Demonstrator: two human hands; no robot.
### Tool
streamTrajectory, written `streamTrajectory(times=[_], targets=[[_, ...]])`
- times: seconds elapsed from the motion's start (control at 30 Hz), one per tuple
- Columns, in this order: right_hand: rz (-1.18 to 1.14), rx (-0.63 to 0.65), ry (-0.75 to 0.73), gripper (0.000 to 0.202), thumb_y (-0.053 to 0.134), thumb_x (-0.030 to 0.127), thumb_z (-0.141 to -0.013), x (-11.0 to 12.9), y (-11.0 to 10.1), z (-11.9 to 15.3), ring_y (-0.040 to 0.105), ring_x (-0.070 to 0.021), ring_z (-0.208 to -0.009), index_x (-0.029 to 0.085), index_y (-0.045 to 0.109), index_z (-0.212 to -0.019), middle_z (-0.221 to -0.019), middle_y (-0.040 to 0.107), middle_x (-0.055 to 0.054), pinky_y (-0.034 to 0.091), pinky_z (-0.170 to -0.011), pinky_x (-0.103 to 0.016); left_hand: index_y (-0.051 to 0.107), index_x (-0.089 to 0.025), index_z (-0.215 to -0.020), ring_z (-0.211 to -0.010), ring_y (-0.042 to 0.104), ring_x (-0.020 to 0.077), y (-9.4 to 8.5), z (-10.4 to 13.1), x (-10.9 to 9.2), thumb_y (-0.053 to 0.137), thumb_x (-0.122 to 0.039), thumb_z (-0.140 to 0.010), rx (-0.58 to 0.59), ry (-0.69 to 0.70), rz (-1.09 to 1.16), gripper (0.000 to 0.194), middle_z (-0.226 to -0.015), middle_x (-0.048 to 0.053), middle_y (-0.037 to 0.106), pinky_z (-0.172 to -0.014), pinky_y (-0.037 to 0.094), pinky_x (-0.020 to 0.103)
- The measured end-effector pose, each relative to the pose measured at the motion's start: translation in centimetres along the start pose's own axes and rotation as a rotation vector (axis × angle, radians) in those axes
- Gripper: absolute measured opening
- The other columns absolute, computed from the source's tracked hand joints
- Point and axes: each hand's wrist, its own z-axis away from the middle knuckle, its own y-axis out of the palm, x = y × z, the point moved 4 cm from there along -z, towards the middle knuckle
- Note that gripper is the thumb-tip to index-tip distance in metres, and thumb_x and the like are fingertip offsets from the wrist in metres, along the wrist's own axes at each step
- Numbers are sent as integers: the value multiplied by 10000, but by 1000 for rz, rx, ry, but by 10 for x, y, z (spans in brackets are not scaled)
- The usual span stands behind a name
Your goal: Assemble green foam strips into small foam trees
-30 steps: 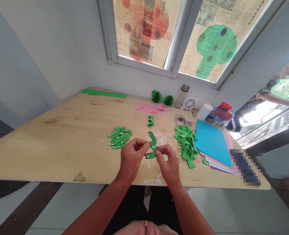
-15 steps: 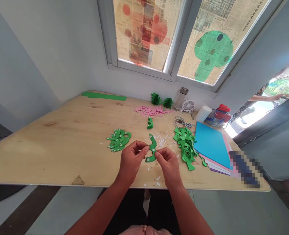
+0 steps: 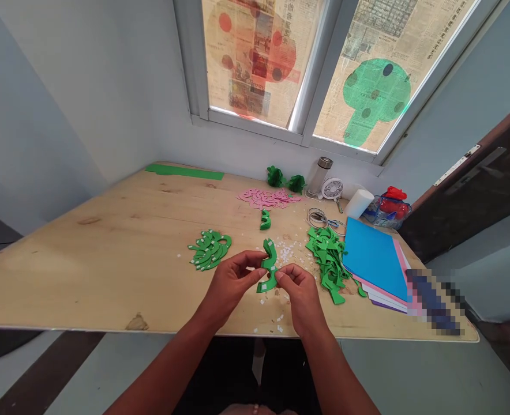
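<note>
Both my hands hold one curved green foam piece (image 3: 268, 264) with small white tabs, just above the wooden table (image 3: 108, 253). My left hand (image 3: 231, 283) pinches its left side. My right hand (image 3: 297, 291) pinches its lower right end. A neat pile of similar green pieces (image 3: 210, 247) with white tabs lies to the left of my hands. A looser heap of green foam pieces (image 3: 329, 253) lies to the right. One small green piece (image 3: 265, 219) sits farther back. Tiny white scraps (image 3: 286, 251) are scattered around my hands.
Blue, pink and purple foam sheets (image 3: 374, 253) are stacked at the right. Pink cut-outs (image 3: 267, 197), two green foam flowers (image 3: 285, 178), a bottle (image 3: 319, 174), a small fan (image 3: 333, 188), a white roll (image 3: 359, 203), a coiled cable (image 3: 318, 217) and a green strip (image 3: 184, 171) lie along the back.
My hands have closed in together on the green piece and turned it more upright. The view has shifted slightly, and the person seen through the doorway at the right is out of view.
</note>
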Motion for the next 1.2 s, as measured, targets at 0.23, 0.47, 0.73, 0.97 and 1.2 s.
streamTrajectory(times=[0.23, 0.47, 0.73, 0.97, 1.2], targets=[[20, -9, 0, 182, 717, 318, -641, 3, 1, 3, 440, -104, -590, 171, 612, -620, -577, 545, 33, 338, -581, -243, 713, -188, -858, -740, 606, 145, -2, 3, -2, 747, -245, -641, 17, -14, -3, 228, -831, 19, 685, -673, 497, 247], [5, -2, 7, 205, 723, 328, -637, 4, 4, 6, 441, -103, -593, 165, 599, -620, -581, 550, 30, 334, -588, -243, 710, -185, -899, -764, 610, 155, -2, 7, -4, 737, -276, -667, 35, -19, 5, 251, -874, 33, 688, -654, 506, 246], [1, 4, -9, 217, 741, 342, -631, 4, 5, 8, 456, -112, -596, 172, 606, -633, -599, 562, 24, 350, -597, -248, 707, -173, -860, -670, 591, 136, 0, 7, -2, 752, -246, -644, -40, 7, 49, 232, -770, 20, 677, -606, 503, 242], [14, 10, -31, 198, 729, 338, -658, 2, 3, 7, 471, -117, -603, 181, 611, -645, -614, 571, 24, 359, -596, -247, 692, -169, -829, -619, 583, 131, 0, 6, -3, 764, -250, -627, -71, 17, 48, 229, -743, 20, 666, -560, 498, 240], [112, 20, -78, 169, 695, 324, -703, 1, 1, 6, 507, -130, -634, 173, 623, -677, -654, 605, 6, 387, -633, -261, 676, -167, -761, -599, 582, 124, 1, 7, -2, 762, -255, -626, -70, 1, 52, 182, -703, 7, 660, -571, 486, 241]])
